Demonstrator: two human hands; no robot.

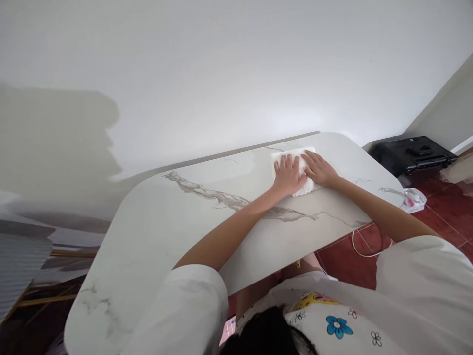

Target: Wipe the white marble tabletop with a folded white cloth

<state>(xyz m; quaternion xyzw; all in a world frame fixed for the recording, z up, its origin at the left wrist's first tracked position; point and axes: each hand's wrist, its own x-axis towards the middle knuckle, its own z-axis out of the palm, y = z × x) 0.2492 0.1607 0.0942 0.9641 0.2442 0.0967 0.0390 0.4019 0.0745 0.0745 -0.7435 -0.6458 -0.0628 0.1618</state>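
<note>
Both hands rest on a white paper towel or thin cloth (305,190) that lies on a white marble-patterned table (192,227). My left hand (288,176) is flat on its left part with the fingers spread. On its right part lies my right hand (320,170), fingers stretched out and angled to the left. The two hands are close together, with the thumbs towards each other. Some of the sheet is hidden under the palms, and its edges show above and below the hands.
The table's far edge runs along a white wall (221,74). On the red tiled floor (447,212) to the right are a black case (414,155), a plastic bag (414,199) and a white cable (364,254). A grey corrugated surface (22,271) stands at the left.
</note>
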